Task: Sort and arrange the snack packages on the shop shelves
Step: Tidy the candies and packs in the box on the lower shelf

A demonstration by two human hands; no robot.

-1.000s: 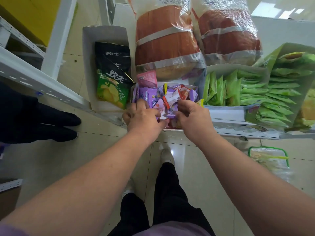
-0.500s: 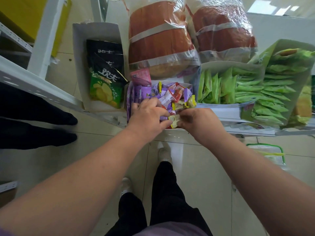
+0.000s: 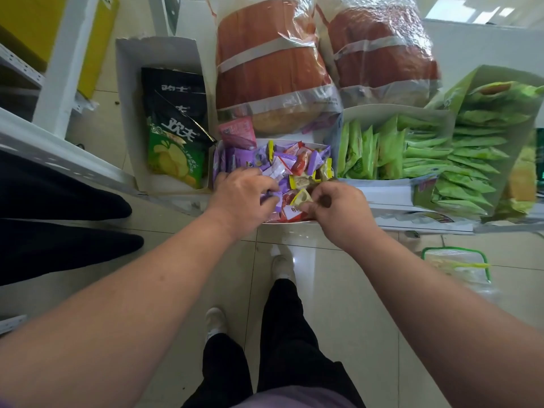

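- Both hands are in the small white candy box (image 3: 294,222) at frame centre, which sits at the shelf's front edge.
- Left hand (image 3: 238,198): palm down at the box's 8 o'clock corner, fingers curled into the purple sachets (image 3: 281,164); fingertips touch them. Cannot tell whether it actually grips one.
- Right hand (image 3: 338,207): at the box's 4 o'clock corner, thumb and fingers pinch a yellow-edged sachet (image 3: 301,198), held just above the pile.
- The box holds loose mixed sachets: purple mostly at 9 to 12 o'clock, red and yellow ones toward 3 and 6 o'clock.
- Pink packet (image 3: 237,134) stands tilted at the box's 11 o'clock corner, touching it.
- White carton (image 3: 129,113) at 9 o'clock of the candy box holds a black-and-green chip bag (image 3: 173,142) lying flat.
- Two big clear bags of reddish-brown snacks (image 3: 265,63) at 12 o'clock, side by side, behind the candy box.
- Tray of green packets (image 3: 379,145) at 3 o'clock, standing on edge in a row; a second green display box (image 3: 488,148) further out at 3 o'clock, tipped, its packets stacked.
- Clear zip pouch with green trim (image 3: 454,265) lies on the tiled floor (image 3: 353,290) at 4 o'clock.
- The person's dark trousers and white shoes (image 3: 281,267) are at 6 o'clock, below the box.
- White shelf rail (image 3: 59,151) runs diagonally at 9 o'clock.
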